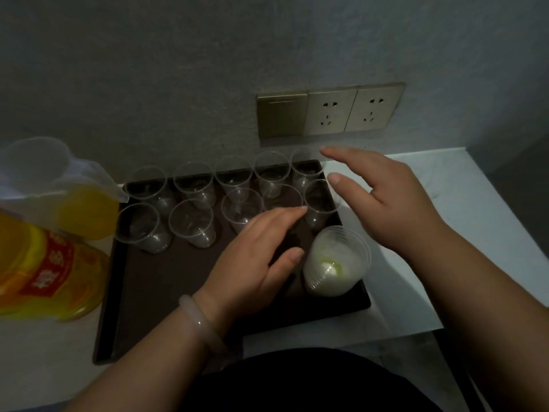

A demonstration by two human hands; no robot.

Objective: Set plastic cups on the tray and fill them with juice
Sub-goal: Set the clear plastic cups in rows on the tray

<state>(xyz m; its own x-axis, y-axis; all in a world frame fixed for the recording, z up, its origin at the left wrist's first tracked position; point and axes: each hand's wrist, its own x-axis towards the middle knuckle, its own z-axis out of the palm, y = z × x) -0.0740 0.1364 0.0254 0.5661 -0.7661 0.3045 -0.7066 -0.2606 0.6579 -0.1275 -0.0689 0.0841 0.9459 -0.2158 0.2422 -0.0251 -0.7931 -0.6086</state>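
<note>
Neither grip holds anything — the left grip (255, 257) hovers low over the brown tray (178, 292) with fingers loosely straight, and the right grip (386, 203) is spread wide above the tray's far right corner. Ten clear plastic cups (191, 224) stand upright in two rows on the tray's back half, all empty. A nested stack of cups (335, 260) sits at its front right. Thin-walled and very light, they would likely tip or buckle easily — best pinched gently near the rim. The orange juice bottle (44, 263) stands left, on the desk (386, 316).
</note>
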